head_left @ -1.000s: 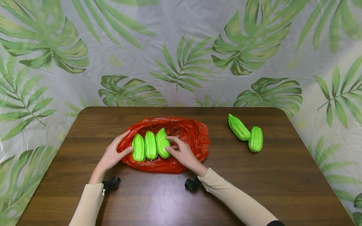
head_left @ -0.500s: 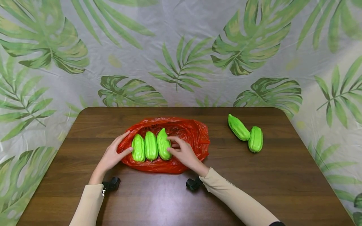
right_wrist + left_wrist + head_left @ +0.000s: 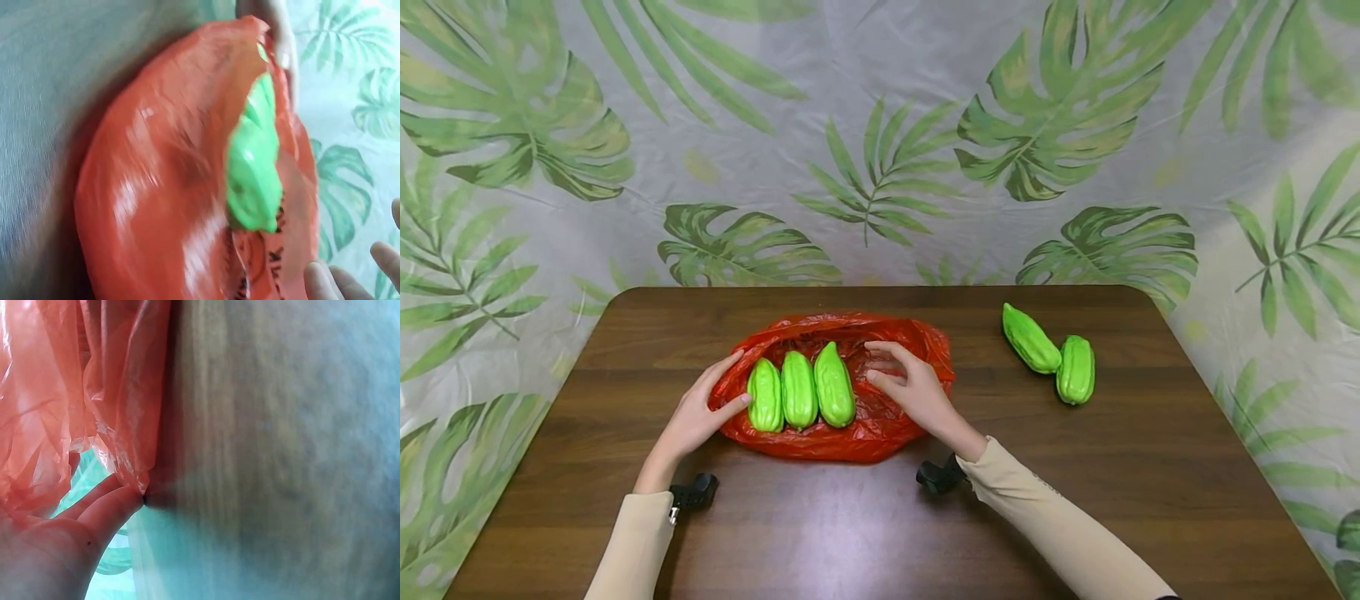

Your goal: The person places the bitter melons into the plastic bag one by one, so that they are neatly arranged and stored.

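A red plastic bag lies spread on the table with its mouth gaping upward. Three bright green ridged gourds stand side by side in it: the left one, the middle one and the right one, which has a pointed tip. My left hand holds the bag's left rim, thumb inside by the left gourd and fingers along the outside; in the left wrist view the fingers meet the red plastic. My right hand hovers over the bag's right part, fingers loosely bent, apart from the right gourd.
Two more green gourds lie touching at the table's right back, one slanted and one upright in view. The brown wooden table ends at a leaf-patterned cloth behind. Black wrist cameras sit under both wrists.
My right hand has let go of the right gourd and moved right, away from it. That gourd was nudged slightly right earlier and now stays put. My left hand keeps its place.
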The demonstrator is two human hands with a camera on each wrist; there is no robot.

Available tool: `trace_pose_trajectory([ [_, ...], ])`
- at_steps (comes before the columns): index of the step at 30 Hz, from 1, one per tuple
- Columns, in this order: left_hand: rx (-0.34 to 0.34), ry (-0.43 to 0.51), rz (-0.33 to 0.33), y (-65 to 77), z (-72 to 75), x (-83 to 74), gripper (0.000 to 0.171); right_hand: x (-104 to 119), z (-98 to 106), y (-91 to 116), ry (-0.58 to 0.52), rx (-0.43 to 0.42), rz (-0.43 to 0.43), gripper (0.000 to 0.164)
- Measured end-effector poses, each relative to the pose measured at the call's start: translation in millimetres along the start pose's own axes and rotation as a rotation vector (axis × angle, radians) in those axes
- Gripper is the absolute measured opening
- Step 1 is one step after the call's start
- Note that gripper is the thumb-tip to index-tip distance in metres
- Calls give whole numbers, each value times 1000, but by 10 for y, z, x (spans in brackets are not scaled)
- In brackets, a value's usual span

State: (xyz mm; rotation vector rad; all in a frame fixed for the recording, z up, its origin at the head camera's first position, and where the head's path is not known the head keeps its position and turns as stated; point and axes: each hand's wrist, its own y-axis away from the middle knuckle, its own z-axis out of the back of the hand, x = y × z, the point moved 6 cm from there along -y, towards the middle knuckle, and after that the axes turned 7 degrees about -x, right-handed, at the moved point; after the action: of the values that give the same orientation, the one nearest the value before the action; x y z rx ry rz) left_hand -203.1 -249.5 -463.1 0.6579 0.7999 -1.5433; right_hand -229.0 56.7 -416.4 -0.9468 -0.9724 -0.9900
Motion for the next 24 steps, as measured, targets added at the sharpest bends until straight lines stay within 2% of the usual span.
trace_pose_trajectory([
  [9, -7, -10, -14, 3, -6, 17, 68, 179, 339, 24, -27, -40, 9, 37],
  [16, -5, -7, -9, 2, -1, 15, 68, -20, 585, 0, -23, -76, 17, 38],
  [24, -5, -9, -23, -12, -4, 2, 68, -101, 787, 5, -66, -118, 33, 38],
])
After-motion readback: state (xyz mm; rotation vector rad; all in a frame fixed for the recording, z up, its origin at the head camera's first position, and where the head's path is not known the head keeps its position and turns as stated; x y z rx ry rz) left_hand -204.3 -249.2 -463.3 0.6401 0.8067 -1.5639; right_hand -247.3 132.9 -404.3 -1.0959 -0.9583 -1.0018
